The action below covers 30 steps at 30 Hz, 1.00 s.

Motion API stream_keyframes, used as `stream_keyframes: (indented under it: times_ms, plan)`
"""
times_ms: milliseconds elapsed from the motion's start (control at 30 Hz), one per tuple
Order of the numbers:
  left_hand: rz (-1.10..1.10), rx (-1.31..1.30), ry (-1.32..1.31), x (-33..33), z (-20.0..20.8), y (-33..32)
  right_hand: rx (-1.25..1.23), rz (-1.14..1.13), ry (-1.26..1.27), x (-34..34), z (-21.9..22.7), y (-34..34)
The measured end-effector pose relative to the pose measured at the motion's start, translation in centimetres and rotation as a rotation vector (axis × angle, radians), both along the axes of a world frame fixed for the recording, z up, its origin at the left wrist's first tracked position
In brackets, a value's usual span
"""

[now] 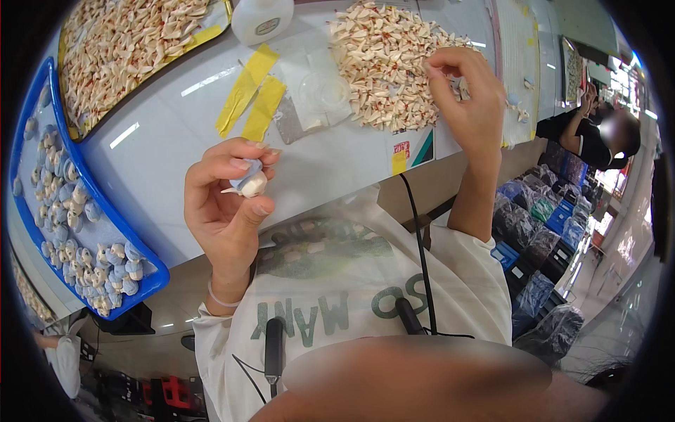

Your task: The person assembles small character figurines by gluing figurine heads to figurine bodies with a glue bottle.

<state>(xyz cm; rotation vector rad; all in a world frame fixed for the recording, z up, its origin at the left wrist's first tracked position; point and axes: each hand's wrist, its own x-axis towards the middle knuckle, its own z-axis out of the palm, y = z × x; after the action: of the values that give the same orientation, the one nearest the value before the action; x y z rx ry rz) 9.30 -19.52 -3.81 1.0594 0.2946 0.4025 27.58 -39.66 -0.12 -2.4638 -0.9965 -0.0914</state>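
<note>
Left: blue tray (156, 278) of figures (79, 260). Your left hand (216, 200): fingers pinching blue-and-cream figure (251, 182), above bench (162, 169). Your right hand (474, 97): over pile of pale pieces (383, 67), fingers curled; can't tell if gripping. Step seems piece-picking; next move likely calls for light pinch.

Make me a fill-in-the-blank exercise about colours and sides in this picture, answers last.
The left hand holds a figure coloured cream and ____.
The right hand is at a pile of cream pieces flecked with ____.
The strips of tape are ____.
The tray with similar figures is on the picture's ____ side.
Missing words: blue; red; yellow; left.
</note>
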Motion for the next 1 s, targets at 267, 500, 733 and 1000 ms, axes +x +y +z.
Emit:
stream_keyframes:
  times_ms: [267, 500, 733, 1000]
  plan:
    - [-0.060, -0.145, -0.094, -0.1, -0.3, 0.3, 0.253, 0.012, 0.427, -0.9, 3.0, 0.9]
    - [-0.092, -0.239, -0.121, -0.2, -0.3, 0.5, 0.470, 0.186, 0.717, -0.6, 2.7, 1.7]
    - [-0.124, -0.234, -0.133, -0.7, -0.7, 0.8, 0.466, 0.107, 0.642, -1.9, 2.7, 4.3]
    - [-0.109, -0.326, -0.138, -0.3, -0.3, 0.8, 0.372, 0.029, 0.557, -2.2, 2.8, 4.0]
